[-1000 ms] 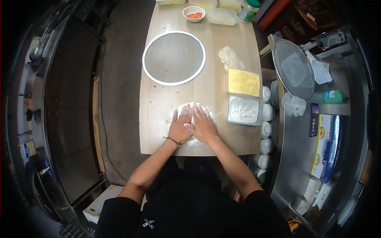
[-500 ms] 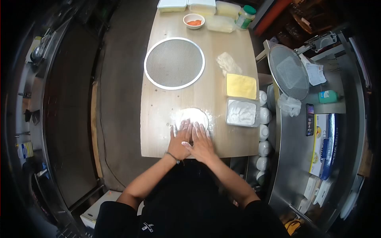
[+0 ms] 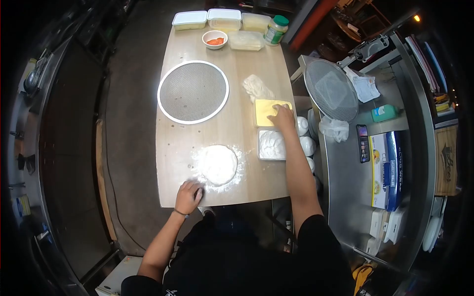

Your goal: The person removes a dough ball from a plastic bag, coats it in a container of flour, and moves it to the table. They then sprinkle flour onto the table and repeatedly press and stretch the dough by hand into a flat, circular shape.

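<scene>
A round, flattened piece of dough (image 3: 219, 165) lies on the wooden table, ringed by scattered white flour. Beside its lower left, my left hand (image 3: 189, 196) rests near the front table edge with its fingers curled in and nothing visible in them. My right hand (image 3: 283, 117) reaches over a tub of yellow powder (image 3: 264, 114), fingertips at the powder, thumb and fingers apart. Just below that stands a tub of white flour (image 3: 271, 145), partly under my right forearm. A loose, pale lump of dough (image 3: 256, 88) sits above the yellow tub.
A round mesh screen (image 3: 193, 92) lies at the table's left. At the far end are lidded containers (image 3: 224, 20), a bowl of orange-red food (image 3: 215, 40) and a green-lidded jar (image 3: 275, 31). The steel counter (image 3: 340, 197) on the right holds a phone (image 3: 363, 143) and cling-wrap boxes (image 3: 384, 170).
Both hands have left the dough. My right hand has moved up and right to the yellow powder; my left has moved to the table edge. The view has shifted.
</scene>
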The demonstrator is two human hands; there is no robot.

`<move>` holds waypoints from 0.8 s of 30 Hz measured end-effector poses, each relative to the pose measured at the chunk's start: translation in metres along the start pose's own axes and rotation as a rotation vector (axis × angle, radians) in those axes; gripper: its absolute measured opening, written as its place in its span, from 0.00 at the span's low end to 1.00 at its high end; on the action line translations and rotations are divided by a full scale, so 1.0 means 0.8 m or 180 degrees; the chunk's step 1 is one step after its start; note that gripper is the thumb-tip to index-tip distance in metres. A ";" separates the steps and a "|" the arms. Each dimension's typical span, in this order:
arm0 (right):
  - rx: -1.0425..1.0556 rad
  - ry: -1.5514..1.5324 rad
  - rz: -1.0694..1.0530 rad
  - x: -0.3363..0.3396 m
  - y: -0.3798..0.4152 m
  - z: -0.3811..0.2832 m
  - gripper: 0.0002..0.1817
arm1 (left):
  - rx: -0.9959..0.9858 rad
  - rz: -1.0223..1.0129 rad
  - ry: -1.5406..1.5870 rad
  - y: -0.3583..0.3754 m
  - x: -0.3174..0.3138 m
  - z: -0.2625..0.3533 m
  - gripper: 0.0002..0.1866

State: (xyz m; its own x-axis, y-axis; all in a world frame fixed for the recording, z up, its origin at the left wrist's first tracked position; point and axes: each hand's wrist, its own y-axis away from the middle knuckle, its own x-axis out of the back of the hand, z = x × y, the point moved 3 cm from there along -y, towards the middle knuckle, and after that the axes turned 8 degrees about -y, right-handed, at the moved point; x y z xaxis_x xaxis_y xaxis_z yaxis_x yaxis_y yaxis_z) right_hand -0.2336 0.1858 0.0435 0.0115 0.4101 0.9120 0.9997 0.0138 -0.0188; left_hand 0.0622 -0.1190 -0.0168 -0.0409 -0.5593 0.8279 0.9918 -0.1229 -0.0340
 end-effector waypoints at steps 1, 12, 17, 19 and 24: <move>0.0109 0.0014 -0.0180 -0.012 -0.011 0.012 0.19 | 0.0068 0.0115 0.0062 0.007 0.003 0.001 0.09; 0.0397 -0.0656 -0.0124 0.009 -0.030 0.040 0.10 | 0.0454 0.0244 0.0450 0.014 0.001 0.022 0.08; -0.0496 -0.2030 -0.1499 0.024 0.032 -0.010 0.07 | 0.0484 0.0376 0.0508 -0.009 0.008 0.030 0.08; 0.0519 -0.1555 -0.1802 -0.006 0.081 -0.037 0.08 | 0.0750 0.0278 0.0417 -0.012 0.001 0.020 0.08; 0.0979 -0.1750 -0.1587 -0.065 0.160 -0.122 0.08 | 0.0892 0.0817 0.0340 -0.052 -0.012 -0.006 0.16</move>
State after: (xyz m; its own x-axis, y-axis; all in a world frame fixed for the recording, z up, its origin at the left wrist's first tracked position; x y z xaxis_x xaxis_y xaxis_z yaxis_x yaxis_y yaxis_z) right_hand -0.1040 0.0776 0.0339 -0.5266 0.6786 0.5120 0.8332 0.5316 0.1523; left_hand 0.0211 -0.1125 -0.0259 0.2151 -0.6267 0.7490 0.9654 0.2524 -0.0660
